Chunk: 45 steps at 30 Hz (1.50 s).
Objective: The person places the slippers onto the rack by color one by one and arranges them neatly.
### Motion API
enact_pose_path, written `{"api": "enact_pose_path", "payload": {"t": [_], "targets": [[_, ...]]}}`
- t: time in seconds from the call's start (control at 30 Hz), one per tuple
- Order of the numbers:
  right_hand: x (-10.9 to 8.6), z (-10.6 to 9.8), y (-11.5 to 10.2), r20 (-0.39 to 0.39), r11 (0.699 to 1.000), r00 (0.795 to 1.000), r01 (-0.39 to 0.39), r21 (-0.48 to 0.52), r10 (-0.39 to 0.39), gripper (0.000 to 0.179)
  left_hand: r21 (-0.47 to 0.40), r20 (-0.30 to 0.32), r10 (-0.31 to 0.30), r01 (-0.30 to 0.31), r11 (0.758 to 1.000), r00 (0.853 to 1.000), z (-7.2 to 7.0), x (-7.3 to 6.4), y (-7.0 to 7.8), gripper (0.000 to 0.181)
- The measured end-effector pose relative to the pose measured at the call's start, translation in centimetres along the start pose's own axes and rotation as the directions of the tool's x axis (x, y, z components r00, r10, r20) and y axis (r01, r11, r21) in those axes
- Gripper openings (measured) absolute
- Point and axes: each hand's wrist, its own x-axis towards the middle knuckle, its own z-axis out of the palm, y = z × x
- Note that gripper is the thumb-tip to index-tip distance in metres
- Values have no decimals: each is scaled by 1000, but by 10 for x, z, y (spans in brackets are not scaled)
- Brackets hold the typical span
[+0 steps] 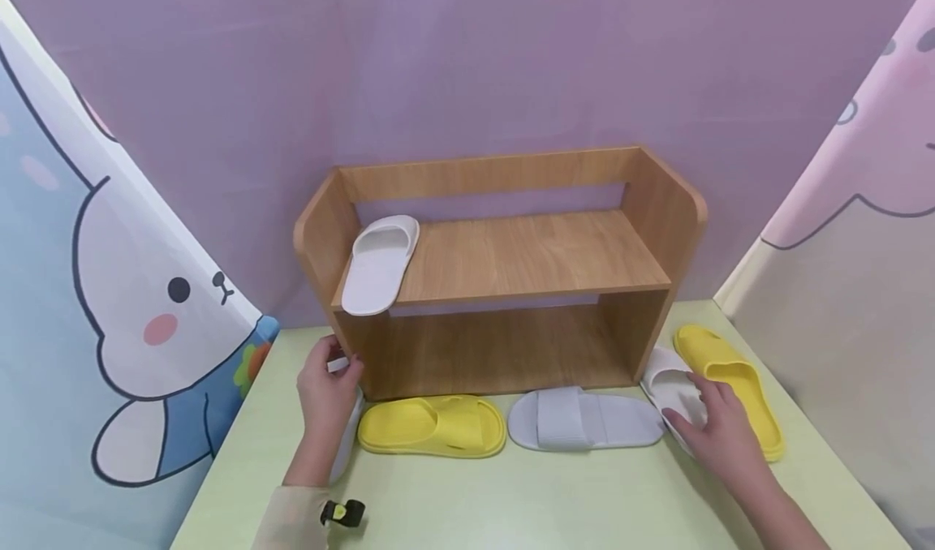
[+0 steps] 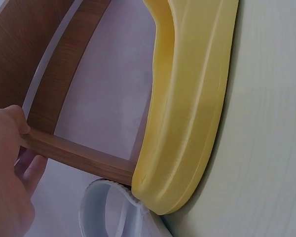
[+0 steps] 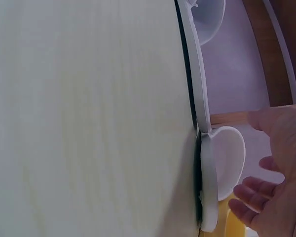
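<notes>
A small wooden two-tier rack [image 1: 504, 347] stands on the table. At its left side panel, my left hand [image 1: 329, 388] pinches the front edge, with fingers on both faces of the board in the left wrist view. Under that wrist lies a grey slipper [image 1: 346, 444], partly hidden by the hand. My right hand [image 1: 719, 424] hovers with spread fingers over a white slipper [image 1: 668, 380] beside the rack's right side. Its fingers [image 3: 256, 192] are loosely bent near the slipper's strap and hold nothing. A white slipper [image 1: 376, 270] lies on the upper shelf at the left.
In front of the rack, a yellow slipper [image 1: 431, 427] and a grey slipper [image 1: 584, 420] lie sideways in a row. Another yellow slipper [image 1: 730, 380] rests at the far right. Printed cloths [image 1: 168, 315] hang around the pale green table [image 1: 511, 501].
</notes>
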Motion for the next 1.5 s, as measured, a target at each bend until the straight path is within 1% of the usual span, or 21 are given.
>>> {"api": "enact_pose_path", "payload": {"t": [0.1, 0.2, 0.4, 0.47, 0.6, 0.67, 0.73, 0.8, 1.0, 1.13, 1.33, 1.5], "targets": [[-4, -5, 1, 46, 999, 998, -50, -17, 51, 78, -6, 9, -9, 10, 1000, 1000, 0, 0, 1, 35], [-6, -10, 2, 98, 995, 990, -97, -38, 100, 83, -7, 13, -13, 13, 1000, 1000, 0, 0, 1, 35], [-6, -17, 3, 172, 985, 971, -154, -79, 166, 89, 1, 16, -12, 12, 1000, 1000, -1, 1, 2, 35], [-5, -19, 2, 210, 980, 959, -170, -99, 188, 91, 5, 17, -12, 12, 1000, 1000, -2, 1, 2, 35], [-4, -21, 0, 286, 970, 928, -208, -129, 237, 97, 12, 19, -12, 12, 1000, 1000, -2, 1, 2, 35], [-3, -21, -2, 311, 964, 914, -229, -135, 261, 99, 12, 19, -11, 11, 1000, 1000, -2, 1, 1, 35], [-3, -19, -1, 322, 959, 905, -240, -150, 277, 101, 10, 20, -10, 10, 1000, 1000, -2, 1, 0, 34], [-3, -17, -2, 321, 956, 903, -247, -161, 287, 100, 8, 20, -12, 11, 1000, 1000, -2, 1, 0, 34], [-6, -13, -3, 308, 953, 906, -243, -182, 289, 96, 5, 23, -20, 20, 1000, 1000, -1, 1, 0, 36], [-7, -12, -2, 312, 952, 906, -229, -201, 284, 98, 1, 25, -22, 22, 1000, 999, -1, 1, 1, 36], [-8, -8, 4, 321, 951, 910, -187, -244, 262, 100, 2, 22, -11, 11, 1000, 1000, -1, 1, 3, 36], [-8, -7, 3, 347, 947, 899, -176, -269, 265, 101, -3, 17, -1, 2, 1000, 1000, -2, 0, 4, 35]]}}
